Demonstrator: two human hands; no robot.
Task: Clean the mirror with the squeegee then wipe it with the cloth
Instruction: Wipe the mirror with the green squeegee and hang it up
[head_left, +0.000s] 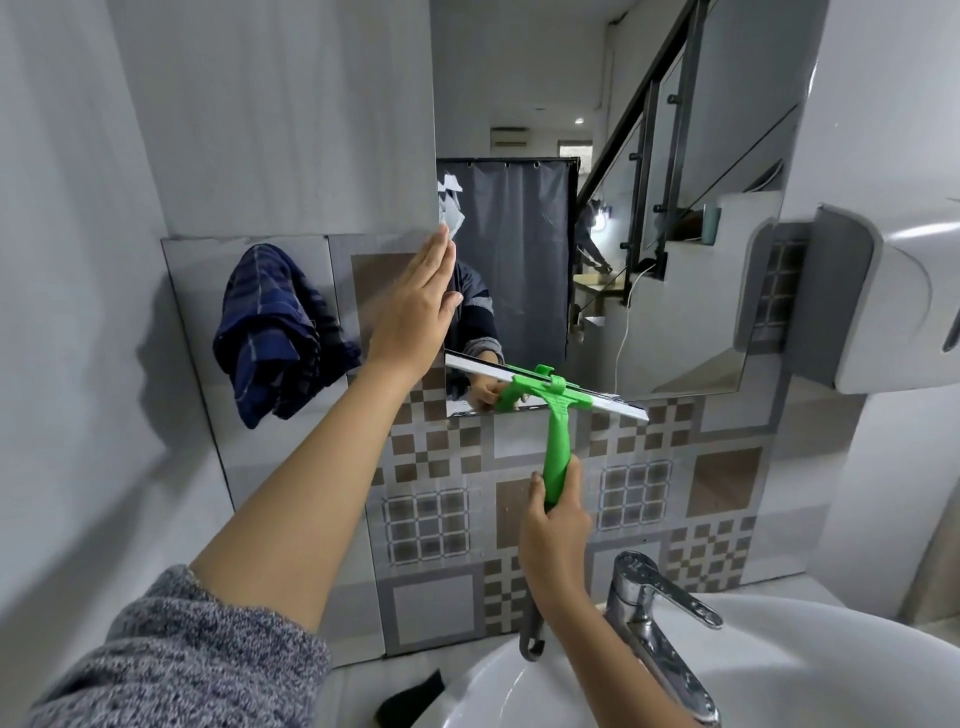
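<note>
Head view: right hand (555, 525) curled round green squeegee (557, 410) handle — blade lay across mirror (597, 208) bottom edge. Left hand (415, 306) flat, fingers straight, against mirror's left edge. Blue cloth (275, 327) hung on wall left of mirror — untouched.

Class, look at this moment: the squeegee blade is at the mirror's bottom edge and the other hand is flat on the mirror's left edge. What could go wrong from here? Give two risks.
1. The left hand lies flat against the left edge of the mirror, so it may leave fingermarks on the glass.
2. The squeegee, gripped by the right hand, sits tilted, with its right end off the glass and over the tiles. It could leave a streak or drip there.
</note>
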